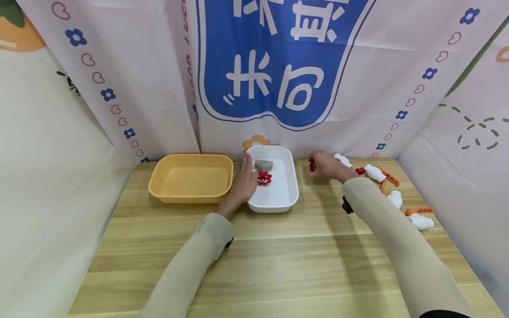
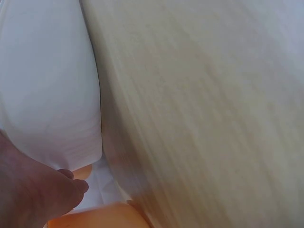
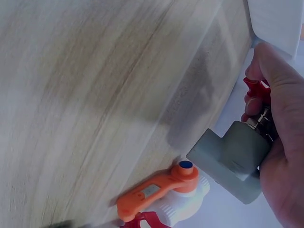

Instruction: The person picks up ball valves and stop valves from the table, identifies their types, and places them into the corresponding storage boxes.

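My left hand (image 1: pixel 244 184) rests on the left side of a white tray (image 1: pixel 292 185), its fingers extended along the rim. Inside that tray lies a grey pipe valve (image 1: pixel 264 166) with a red handle wheel. Right of the tray, my right hand (image 1: pixel 327 165) grips another grey valve (image 3: pixel 237 156) by its red handle (image 3: pixel 258 90), fingers curled around it. The right wrist view shows this valve's grey body held above the table. In the left wrist view, the left hand (image 2: pixel 38 194) touches the tray's outer wall (image 2: pixel 57 95).
A yellow tray (image 1: pixel 191 176) stands on the left. Several white valves (image 1: pixel 375 172) with orange or red handles lie on the right side of the table (image 1: pixel 286 256). A patterned cloth (image 1: pixel 358 88) hangs behind the table.
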The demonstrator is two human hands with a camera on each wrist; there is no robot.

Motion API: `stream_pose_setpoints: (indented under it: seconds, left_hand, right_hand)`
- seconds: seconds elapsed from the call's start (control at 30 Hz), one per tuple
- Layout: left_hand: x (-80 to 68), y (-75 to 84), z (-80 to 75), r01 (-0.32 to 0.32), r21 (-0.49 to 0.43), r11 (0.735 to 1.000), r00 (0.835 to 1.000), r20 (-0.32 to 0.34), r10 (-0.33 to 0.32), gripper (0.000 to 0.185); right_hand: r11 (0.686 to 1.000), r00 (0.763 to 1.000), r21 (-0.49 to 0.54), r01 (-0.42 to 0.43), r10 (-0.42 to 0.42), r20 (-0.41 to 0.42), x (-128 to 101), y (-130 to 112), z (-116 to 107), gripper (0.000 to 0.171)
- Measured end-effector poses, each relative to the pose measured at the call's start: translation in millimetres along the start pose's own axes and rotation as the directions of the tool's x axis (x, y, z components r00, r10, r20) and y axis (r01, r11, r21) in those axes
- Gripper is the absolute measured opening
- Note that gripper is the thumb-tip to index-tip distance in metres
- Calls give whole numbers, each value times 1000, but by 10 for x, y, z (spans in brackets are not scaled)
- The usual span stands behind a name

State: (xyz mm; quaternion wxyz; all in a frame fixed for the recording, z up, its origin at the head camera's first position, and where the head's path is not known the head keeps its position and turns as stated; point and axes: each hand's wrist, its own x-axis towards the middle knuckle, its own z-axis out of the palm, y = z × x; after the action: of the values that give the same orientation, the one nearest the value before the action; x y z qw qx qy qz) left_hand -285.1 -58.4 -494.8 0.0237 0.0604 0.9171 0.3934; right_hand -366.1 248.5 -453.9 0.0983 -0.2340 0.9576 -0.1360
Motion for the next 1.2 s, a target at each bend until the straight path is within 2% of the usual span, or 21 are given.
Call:
stream_pose_setpoints:
  seconds: [0.43, 0.97, 1.2]
  left_hand:
    - [-9, 9, -2, 2, 5, 1000, 1000, -7, -2, 74]
    - [2, -4, 6, -5, 13, 1000, 1000, -8, 5, 73]
    - [0, -3, -1, 0, 10, 1000, 1000, 1, 0, 74]
  right_hand:
    - [991, 988, -30, 133, -135, -70, -24, -40, -52, 50]
    - [977, 970, -21, 214, -215, -114, -23, -146, -159, 50]
    - [975, 970, -18, 220, -221, -106, -32, -235, -229, 48]
